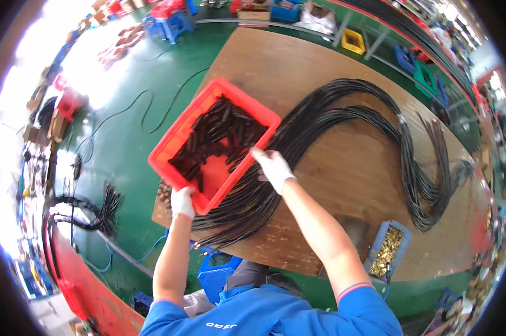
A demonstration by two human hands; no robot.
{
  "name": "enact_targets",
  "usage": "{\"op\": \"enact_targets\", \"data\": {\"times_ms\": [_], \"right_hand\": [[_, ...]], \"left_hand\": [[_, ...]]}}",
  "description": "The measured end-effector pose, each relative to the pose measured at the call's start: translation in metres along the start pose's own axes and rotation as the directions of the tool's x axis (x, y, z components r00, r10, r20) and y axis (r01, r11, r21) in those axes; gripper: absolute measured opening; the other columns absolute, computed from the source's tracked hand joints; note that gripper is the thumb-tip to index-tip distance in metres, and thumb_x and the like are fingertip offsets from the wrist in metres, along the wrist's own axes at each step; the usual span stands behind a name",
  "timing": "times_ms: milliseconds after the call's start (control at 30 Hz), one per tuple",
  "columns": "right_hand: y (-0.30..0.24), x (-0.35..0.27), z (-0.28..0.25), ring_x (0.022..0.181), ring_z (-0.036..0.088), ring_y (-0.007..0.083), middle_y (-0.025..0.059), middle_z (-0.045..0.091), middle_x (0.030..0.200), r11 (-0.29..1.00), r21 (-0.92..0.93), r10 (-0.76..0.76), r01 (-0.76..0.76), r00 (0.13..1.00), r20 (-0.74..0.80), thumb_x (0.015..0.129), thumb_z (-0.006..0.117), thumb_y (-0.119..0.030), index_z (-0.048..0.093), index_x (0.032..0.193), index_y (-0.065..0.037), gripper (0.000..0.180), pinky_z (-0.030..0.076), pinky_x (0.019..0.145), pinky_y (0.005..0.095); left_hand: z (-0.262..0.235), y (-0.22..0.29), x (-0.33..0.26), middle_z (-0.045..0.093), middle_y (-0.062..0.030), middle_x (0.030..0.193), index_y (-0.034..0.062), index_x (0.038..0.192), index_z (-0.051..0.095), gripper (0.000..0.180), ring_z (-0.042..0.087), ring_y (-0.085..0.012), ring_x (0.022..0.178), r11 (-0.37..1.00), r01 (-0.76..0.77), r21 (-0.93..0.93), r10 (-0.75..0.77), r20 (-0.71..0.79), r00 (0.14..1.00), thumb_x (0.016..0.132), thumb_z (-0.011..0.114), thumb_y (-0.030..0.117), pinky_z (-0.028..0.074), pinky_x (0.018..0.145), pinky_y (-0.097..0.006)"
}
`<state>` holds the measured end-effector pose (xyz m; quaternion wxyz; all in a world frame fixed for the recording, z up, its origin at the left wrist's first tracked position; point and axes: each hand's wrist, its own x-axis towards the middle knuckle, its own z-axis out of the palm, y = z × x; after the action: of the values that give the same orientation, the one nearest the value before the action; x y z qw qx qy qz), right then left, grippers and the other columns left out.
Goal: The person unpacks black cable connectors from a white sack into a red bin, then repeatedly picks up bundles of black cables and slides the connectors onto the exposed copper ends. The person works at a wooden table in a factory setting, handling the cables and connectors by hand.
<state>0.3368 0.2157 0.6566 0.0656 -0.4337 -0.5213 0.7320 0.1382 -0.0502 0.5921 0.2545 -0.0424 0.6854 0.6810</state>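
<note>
A red plastic bin point(214, 178) is held tilted over the left part of the brown table. Small dark tube-shaped pieces point(222, 126) lie heaped inside it, mostly toward its far side, with some bare red bottom showing at the near end. My left hand point(183, 203), in a white glove, grips the bin's near left corner. On the right long side, my right hand point(274, 169), also gloved, is closed on the rim; some of its fingers are hidden. Under the bin and beside my right hand runs a thick bundle of black cables point(309, 120).
The cable bundle curves across the brown table point(342, 168) to its right side. A grey-blue tray of brass-coloured small parts point(388, 251) sits at the near right edge. A blue stool point(216, 274) stands close to my legs. Loose cables point(110, 207) lie at left.
</note>
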Motion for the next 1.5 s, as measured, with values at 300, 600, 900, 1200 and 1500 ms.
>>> {"op": "enact_targets", "data": {"times_ms": [300,600,900,1200,1500], "right_hand": [[0.012,0.025,-0.004,0.111,0.068,0.0482,0.0367,0.069,0.110,0.911,-0.412,-0.102,0.018,0.978,-0.183,0.091,0.065,-0.059,0.064,0.116,0.008,0.072,0.054,0.096,0.0506],[0.004,-0.017,-0.112,0.088,0.069,0.0139,0.0098,0.072,0.095,0.988,-0.115,-0.122,0.106,0.982,-0.145,0.100,0.069,-0.034,0.069,0.119,-0.004,0.036,0.055,0.080,0.0330],[0.157,-0.201,-0.133,0.076,0.062,0.0079,0.0010,0.069,0.086,0.984,0.172,0.114,-0.039,0.885,-0.451,0.104,0.067,-0.021,0.070,0.113,0.000,0.023,0.052,0.068,0.0260],[0.249,-0.299,-0.086,0.093,0.075,0.0193,0.0128,0.078,0.101,0.977,0.165,0.212,-0.135,0.695,-0.687,0.101,0.070,-0.027,0.073,0.116,-0.005,0.027,0.058,0.083,0.0343],[0.250,-0.335,-0.092,0.106,0.072,0.0366,0.0169,0.075,0.113,0.974,0.012,0.168,-0.224,0.690,-0.704,0.102,0.062,-0.043,0.070,0.121,-0.011,0.038,0.056,0.090,0.0439]], "left_hand": [[-0.002,-0.001,-0.014,0.067,-0.0089,0.104,0.0011,0.115,0.064,0.040,0.066,-0.0257,0.095,0.986,0.143,0.087,-0.138,-0.055,0.989,0.076,0.061,-0.005,0.055,0.086,-0.039],[0.109,0.030,0.067,0.071,-0.0170,0.108,-0.0030,0.114,0.067,0.028,0.068,-0.0341,0.100,0.950,-0.075,0.304,0.106,-0.085,0.991,0.089,0.072,0.008,0.053,0.092,-0.044],[0.362,0.016,-0.096,0.050,-0.0284,0.150,-0.0018,0.145,0.051,0.069,0.048,-0.0444,0.141,0.413,-0.872,0.263,0.328,0.850,0.412,0.086,0.078,0.023,0.041,0.118,-0.047],[0.545,-0.065,-0.021,0.056,-0.0272,0.147,-0.0024,0.144,0.052,0.089,0.052,-0.0428,0.137,-0.027,-0.936,0.350,0.054,0.936,0.349,0.076,0.086,0.044,0.043,0.116,-0.048],[0.591,-0.088,0.004,0.054,-0.0297,0.146,-0.0069,0.158,0.030,0.116,0.055,-0.0419,0.135,-0.080,-0.899,0.430,-0.006,0.902,0.432,0.072,0.089,0.045,0.046,0.113,-0.046]]}}
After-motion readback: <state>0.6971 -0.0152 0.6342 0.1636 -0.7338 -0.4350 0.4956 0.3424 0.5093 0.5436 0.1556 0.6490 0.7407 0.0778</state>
